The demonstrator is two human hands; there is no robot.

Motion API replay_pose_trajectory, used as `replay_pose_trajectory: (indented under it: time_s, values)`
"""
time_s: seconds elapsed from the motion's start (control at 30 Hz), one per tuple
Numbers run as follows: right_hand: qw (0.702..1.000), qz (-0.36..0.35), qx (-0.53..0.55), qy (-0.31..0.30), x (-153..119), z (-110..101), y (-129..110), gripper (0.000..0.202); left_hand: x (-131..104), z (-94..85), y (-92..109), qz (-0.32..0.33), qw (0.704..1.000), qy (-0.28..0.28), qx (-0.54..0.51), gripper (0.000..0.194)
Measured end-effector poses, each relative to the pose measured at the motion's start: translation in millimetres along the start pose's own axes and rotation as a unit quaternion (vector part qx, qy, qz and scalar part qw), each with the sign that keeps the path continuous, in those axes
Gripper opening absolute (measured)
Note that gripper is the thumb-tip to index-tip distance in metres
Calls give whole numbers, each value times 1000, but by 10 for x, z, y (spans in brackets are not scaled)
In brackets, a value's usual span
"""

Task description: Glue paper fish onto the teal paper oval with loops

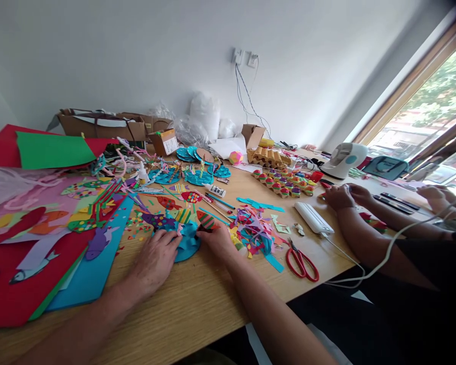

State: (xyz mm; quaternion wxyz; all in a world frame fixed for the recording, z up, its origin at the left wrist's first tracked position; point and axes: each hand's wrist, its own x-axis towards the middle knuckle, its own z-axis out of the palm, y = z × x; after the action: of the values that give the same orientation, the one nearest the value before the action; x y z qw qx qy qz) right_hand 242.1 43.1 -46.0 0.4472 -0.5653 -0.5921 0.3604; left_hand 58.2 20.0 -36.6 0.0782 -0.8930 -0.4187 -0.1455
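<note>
A round blue craft piece (188, 248) with wavy blue paper on top lies on the table between my hands. My left hand (155, 256) is closed on its left edge, fingertips near a small pink bit. At its right side, my right hand (219, 241) has its fingers pinched at the base of a red and green striped paper fish (205, 219); the exact grip is partly hidden. Just behind stand a yellow striped fish (182, 216) and a purple dotted fish (158, 221). Beside my right wrist is a partly hidden yellow tube (238, 242).
Coloured foam sheets (110, 248) cover the left side. Right of my hands lie paper scraps (254, 228), red-handled scissors (302, 263) and a white power strip-like device (313, 219) with a cable. A co-worker's hands (340, 196) work farther right, near an egg-carton craft (285, 182).
</note>
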Motion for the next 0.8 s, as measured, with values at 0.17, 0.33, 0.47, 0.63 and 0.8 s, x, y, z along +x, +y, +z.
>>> replay_pose_trajectory:
  time_s: [0.17, 0.33, 0.47, 0.63, 0.8]
  values:
    - [999, 33, -33, 25, 4, -25, -36, 4, -18, 45, -35, 18, 999, 33, -16, 30]
    - [997, 38, -57, 25, 6, -44, -40, 3, -34, 77, -59, 20, 998, 45, -34, 30]
    - [997, 27, -68, 8, 37, -35, -38, 3, -33, 79, -56, 17, 999, 39, -24, 30]
    - [996, 18, -90, -11, 82, -28, -64, 6, -33, 64, -38, 24, 999, 38, -5, 31]
    - [994, -13, -101, -32, 90, -21, -79, 15, -40, 76, -33, 19, 998, 52, -15, 31]
